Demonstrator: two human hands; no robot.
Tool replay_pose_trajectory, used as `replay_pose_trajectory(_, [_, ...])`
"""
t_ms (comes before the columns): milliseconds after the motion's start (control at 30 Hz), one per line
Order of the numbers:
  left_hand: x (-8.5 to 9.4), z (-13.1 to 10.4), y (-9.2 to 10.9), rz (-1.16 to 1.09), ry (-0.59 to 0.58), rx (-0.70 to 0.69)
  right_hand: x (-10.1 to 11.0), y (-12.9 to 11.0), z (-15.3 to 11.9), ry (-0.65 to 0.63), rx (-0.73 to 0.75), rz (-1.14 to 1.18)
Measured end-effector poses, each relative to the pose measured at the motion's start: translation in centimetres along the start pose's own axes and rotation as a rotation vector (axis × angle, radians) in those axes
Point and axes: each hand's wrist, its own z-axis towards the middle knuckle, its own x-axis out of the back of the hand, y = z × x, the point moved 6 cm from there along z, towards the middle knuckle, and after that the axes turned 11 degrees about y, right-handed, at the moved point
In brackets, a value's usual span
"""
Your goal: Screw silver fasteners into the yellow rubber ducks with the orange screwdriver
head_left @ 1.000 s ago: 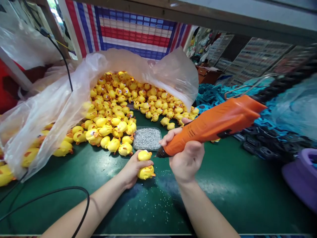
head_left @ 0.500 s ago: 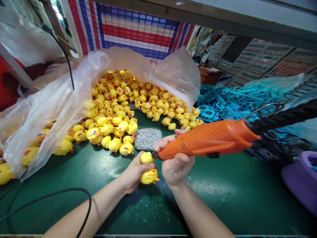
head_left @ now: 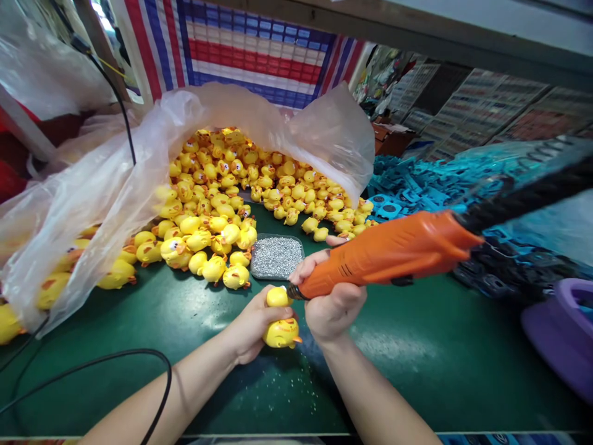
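My left hand (head_left: 252, 327) is closed around a yellow toy duck (head_left: 281, 334), whose two rounded parts show above and below my thumb. In my right hand (head_left: 336, 303) is an orange electric screwdriver (head_left: 384, 252), gripped near its front end. Its dark tip meets the upper yellow part of the duck from the right; the exact contact point is too small to make out. Just beyond my hands lies a clear plastic tray (head_left: 253, 272) full of small silvery screws.
Behind the tray, many yellow ducks (head_left: 213, 210) spill from a translucent plastic bag (head_left: 111, 185). Blue plastic parts (head_left: 417, 185) and black parts (head_left: 491, 278) are heaped at right, near a purple tub (head_left: 551, 334). A black cable (head_left: 139, 352) crosses my left forearm. Pale specks dot the green table (head_left: 208, 395).
My left hand and the duck have moved slightly right. The screwdriver's rear end has swung a little, and its tip stays against the duck. Both grips are the same.
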Motion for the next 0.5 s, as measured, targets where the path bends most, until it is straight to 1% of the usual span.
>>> replay_pose_trajectory(67, [0.4, 0.4, 0.0, 0.008, 0.048, -0.007, -0.2, -1.3, 0.5, 0.030, 0.022, 0.018])
replay_pose_trajectory(133, [0.9, 0.8, 0.1, 0.014, 0.105, -0.023, -0.3, -3.2, 0.7, 0.082, 0.061, 0.024])
replay_pose_trajectory(167, [1.1, 0.9, 0.1, 0.012, 0.123, -0.030, -0.3, -3.9, 0.7, 0.088, 0.067, 0.008])
replay_pose_trajectory(233, [1.2, 1.1, 0.2, -0.002, 0.133, -0.038, -0.5, -4.8, 0.4, 0.055, 0.044, -0.044])
replay_pose_trajectory(333, [1.2, 1.1, 0.4, -0.020, 0.145, -0.049, -0.2, -4.3, -0.6, 0.010, 0.007, -0.099])
replay_pose_trajectory(433, [1.3, 0.8, 0.6, -0.031, 0.175, -0.056, 0.3, -2.7, -1.5, -0.014, 0.002, -0.120])
replay_pose_trajectory(500, [1.2, 0.6, 0.9, -0.041, 0.166, -0.063, 0.3, -1.8, -1.9, -0.038, -0.010, -0.089])
